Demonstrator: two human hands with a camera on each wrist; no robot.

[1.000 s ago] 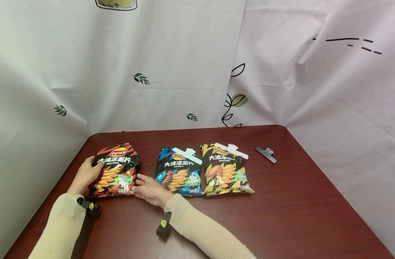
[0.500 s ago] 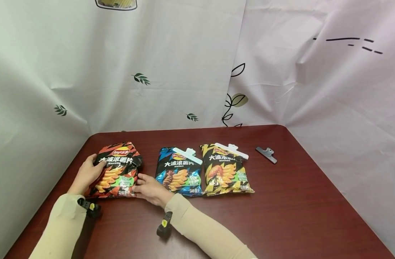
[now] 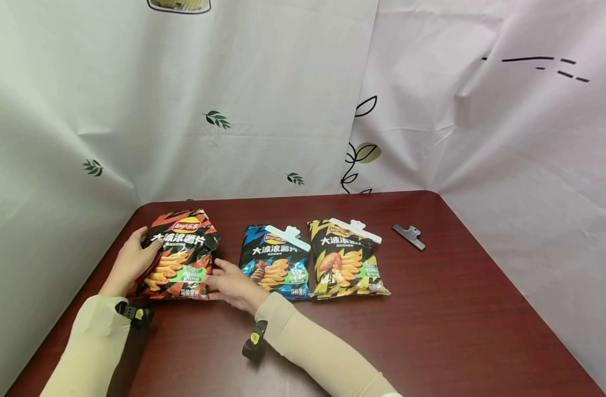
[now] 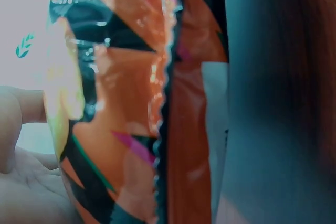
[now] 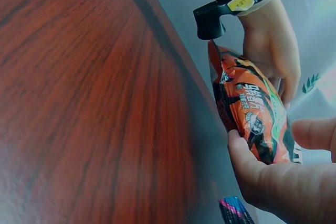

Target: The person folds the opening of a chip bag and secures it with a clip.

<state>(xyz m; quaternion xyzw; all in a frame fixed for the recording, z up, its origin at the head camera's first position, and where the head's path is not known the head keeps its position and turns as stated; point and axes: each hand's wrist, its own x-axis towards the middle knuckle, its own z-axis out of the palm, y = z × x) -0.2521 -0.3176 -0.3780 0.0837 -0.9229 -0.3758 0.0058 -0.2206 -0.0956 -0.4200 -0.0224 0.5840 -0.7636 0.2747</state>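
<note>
A red and black bag of potato chips (image 3: pixel 181 259) is at the left of the table in the head view. My left hand (image 3: pixel 135 256) grips its left side, thumb over the front. My right hand (image 3: pixel 235 284) holds its lower right corner; in the right wrist view, the bag (image 5: pixel 257 106) lies between the thumb and fingers of the right hand (image 5: pixel 278 182). The left wrist view shows the bag's crimped side seam up close, with part of the left hand (image 4: pixel 31 182) behind it. The left fingers behind the bag are mostly hidden in the head view.
A blue chip bag (image 3: pixel 273 270) with a pale bag clip (image 3: pixel 289 238) lies right of the red one. Beside it is a yellow chip bag (image 3: pixel 344 270) with a white clip (image 3: pixel 356 230). A loose grey clip (image 3: pixel 409 237) rests farther right on the reddish-brown table (image 3: pixel 446 320).
The red bag has shifted slightly up and to the right in the head view, and both hands have moved with it. The other bags and the loose clip have stayed put.
</note>
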